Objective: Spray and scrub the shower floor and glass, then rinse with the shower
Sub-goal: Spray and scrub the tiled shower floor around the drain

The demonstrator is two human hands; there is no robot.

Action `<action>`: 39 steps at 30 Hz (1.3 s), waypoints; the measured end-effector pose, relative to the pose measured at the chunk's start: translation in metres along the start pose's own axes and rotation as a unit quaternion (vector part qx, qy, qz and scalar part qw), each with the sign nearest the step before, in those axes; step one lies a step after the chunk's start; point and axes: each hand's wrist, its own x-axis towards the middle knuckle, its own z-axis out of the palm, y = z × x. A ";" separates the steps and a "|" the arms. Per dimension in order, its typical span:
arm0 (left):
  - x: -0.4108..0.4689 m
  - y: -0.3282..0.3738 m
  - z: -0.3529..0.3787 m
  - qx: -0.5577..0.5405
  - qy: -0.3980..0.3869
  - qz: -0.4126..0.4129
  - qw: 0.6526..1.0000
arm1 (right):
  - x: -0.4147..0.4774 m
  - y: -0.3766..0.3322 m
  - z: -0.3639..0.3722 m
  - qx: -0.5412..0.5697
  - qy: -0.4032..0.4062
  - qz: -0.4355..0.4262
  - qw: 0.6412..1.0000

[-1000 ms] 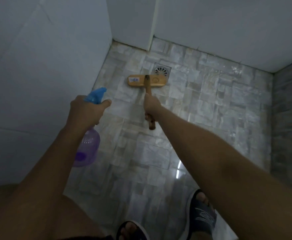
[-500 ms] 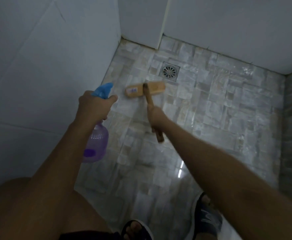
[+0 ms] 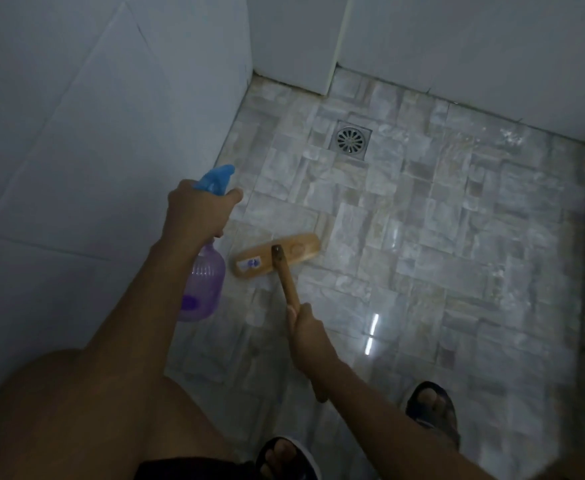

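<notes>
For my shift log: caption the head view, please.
Right hand holds a wooden brush on the tiled floor; left hand grips a spray bottle.

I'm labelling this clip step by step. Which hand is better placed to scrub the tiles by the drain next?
Right, most likely. The right hand grips the brush, whose head sits on the floor short of the drain. The left hand holds the spray bottle.
</notes>
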 end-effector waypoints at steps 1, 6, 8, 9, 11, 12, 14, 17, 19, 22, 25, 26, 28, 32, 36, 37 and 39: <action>0.000 0.000 0.001 0.002 0.000 0.002 1.000 | -0.003 0.004 0.001 -0.006 -0.005 0.004 1.000; -0.001 -0.004 0.003 0.006 -0.009 -0.002 1.000 | 0.035 -0.042 -0.010 0.013 0.016 -0.027 0.999; 0.000 -0.005 0.002 0.001 -0.007 -0.004 1.000 | 0.060 -0.069 -0.021 0.016 0.014 -0.035 0.999; 0.001 -0.005 0.002 -0.004 -0.004 -0.004 1.000 | 0.070 -0.081 -0.027 0.026 0.010 -0.033 0.999; 0.000 -0.004 0.001 -0.009 -0.001 -0.004 1.000 | 0.083 -0.103 -0.039 0.063 0.002 -0.019 0.998; 0.000 -0.003 0.000 -0.007 0.001 -0.002 1.000 | 0.087 -0.112 -0.043 0.078 0.001 -0.015 0.997; -0.001 -0.001 0.000 -0.003 0.002 0.002 1.000 | 0.091 -0.121 -0.043 0.056 0.002 -0.023 0.998; 0.000 -0.001 0.000 -0.007 -0.004 -0.001 1.000 | 0.085 -0.106 -0.032 0.024 0.004 -0.064 0.998; -0.001 -0.001 0.000 -0.009 -0.014 -0.003 1.000 | 0.073 -0.079 -0.024 0.026 0.009 -0.081 0.996; 0.001 0.000 -0.001 -0.027 -0.012 -0.002 1.000 | 0.043 -0.034 -0.012 0.114 -0.027 -0.016 0.993; 0.000 0.002 -0.002 -0.032 -0.008 0.007 0.999 | 0.017 -0.015 0.003 0.165 -0.090 0.047 0.981; 0.001 0.001 -0.002 -0.031 -0.007 0.009 0.999 | 0.017 -0.016 0.007 0.161 -0.091 0.049 0.982; 0.000 0.001 -0.002 -0.024 -0.011 0.008 1.000 | 0.027 -0.034 0.010 0.150 -0.078 0.036 0.985; 0.001 -0.004 -0.003 -0.009 -0.010 0.014 1.000 | 0.063 -0.081 0.012 0.165 -0.069 0.054 0.982; -0.002 -0.003 0.000 -0.010 -0.020 0.004 1.000 | 0.044 -0.055 0.013 0.131 -0.043 0.028 0.990; -0.003 -0.004 0.001 -0.006 -0.025 0.000 1.000 | 0.028 -0.036 0.013 0.115 -0.040 0.011 0.992; -0.003 -0.001 0.006 -0.003 -0.032 0.001 0.999 | 0.001 0.001 0.009 0.121 -0.029 0.009 0.992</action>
